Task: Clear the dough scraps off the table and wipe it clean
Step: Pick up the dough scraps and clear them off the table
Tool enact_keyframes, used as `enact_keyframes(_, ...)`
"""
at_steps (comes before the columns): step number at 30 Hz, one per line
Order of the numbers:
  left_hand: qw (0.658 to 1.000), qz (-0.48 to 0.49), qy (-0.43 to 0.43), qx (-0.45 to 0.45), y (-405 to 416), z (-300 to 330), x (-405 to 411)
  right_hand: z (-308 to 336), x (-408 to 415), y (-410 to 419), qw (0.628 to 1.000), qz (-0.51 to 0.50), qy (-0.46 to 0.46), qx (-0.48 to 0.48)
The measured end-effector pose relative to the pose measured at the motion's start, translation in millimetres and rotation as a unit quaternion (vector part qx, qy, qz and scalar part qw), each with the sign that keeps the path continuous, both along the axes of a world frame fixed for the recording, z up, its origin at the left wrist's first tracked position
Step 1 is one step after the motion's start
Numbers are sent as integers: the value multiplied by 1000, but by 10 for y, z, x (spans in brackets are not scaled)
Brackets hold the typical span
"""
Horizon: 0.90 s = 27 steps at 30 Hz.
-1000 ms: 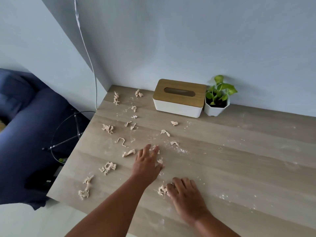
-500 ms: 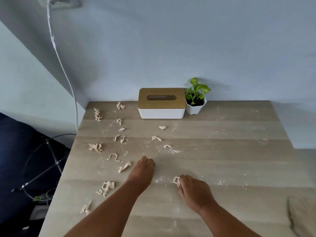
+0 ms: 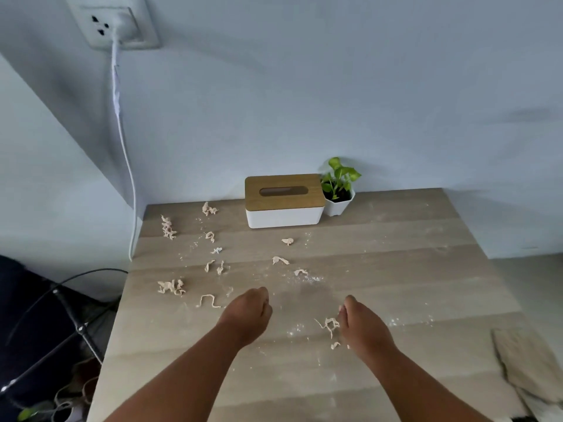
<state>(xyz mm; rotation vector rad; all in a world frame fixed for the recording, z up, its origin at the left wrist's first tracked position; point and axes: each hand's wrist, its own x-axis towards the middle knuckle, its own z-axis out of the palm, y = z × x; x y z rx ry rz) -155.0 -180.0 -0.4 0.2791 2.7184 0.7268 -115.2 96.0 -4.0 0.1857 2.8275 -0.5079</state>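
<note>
- The table [image 3: 396,269] is pale wood-grain laminate in broad planks, dusted with white flour, and stands in a corner of blue-grey walls.
- A wall socket [image 3: 112,22] sits high on the left, with a white cable [image 3: 125,166] hanging from it down past the table's left edge.
- The dough scraps [image 3: 171,287] are thin, curly, beige shreds, scattered mostly over the table's left and middle part; one tangle [image 3: 328,324] lies just beside the right hand.
- The left hand [image 3: 248,312] is over the middle of the table with its fingers curled under (whether they hold any dough cannot be told).
- The right hand [image 3: 364,325] has its fingers bent downward at the tangle; a grip on it cannot be made out.
- A tissue box [image 3: 285,201], white with a wooden slotted lid, stands at the back wall; no tissue shows in the slot.
- Touching its right side is a small white faceted pot [image 3: 338,205] holding a leafy green plant [image 3: 339,176].
- A beige cloth [image 3: 527,360] lies at the table's right edge.
</note>
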Motion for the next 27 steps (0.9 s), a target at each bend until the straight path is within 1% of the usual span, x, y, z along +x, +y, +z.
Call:
enact_keyframes(7,999,-28,-10,20,-43,-87,-71,52,91,32,998,-47,-34,-28)
enact_keyframes(10,999,-35,-24,22,-9,-117,-75,11,131,80,995,-89,-16,-47)
enact_keyframes(14,999,-40,-23,21,59,-160,-108,-57,147,97,986,-135,4,-101)
enact_keyframes(18,999,-32,-27,18,138,-189,-122,-118,72,104,989,-138,5,-52)
enact_keyframes(20,999,-30,-28,19,170,-188,-133,-140,63,92,995,-95,8,-27)
enact_keyframes(22,999,-28,-29,17,206,-192,-161,-164,75,114,999,-11,36,0)
enact_keyframes(24,999,-26,-29,11,232,-185,-185,-203,98,162,994,88,61,12)
enact_keyframes(27,999,-24,-25,4,271,-189,-233,-309,115,244,977,212,28,8)
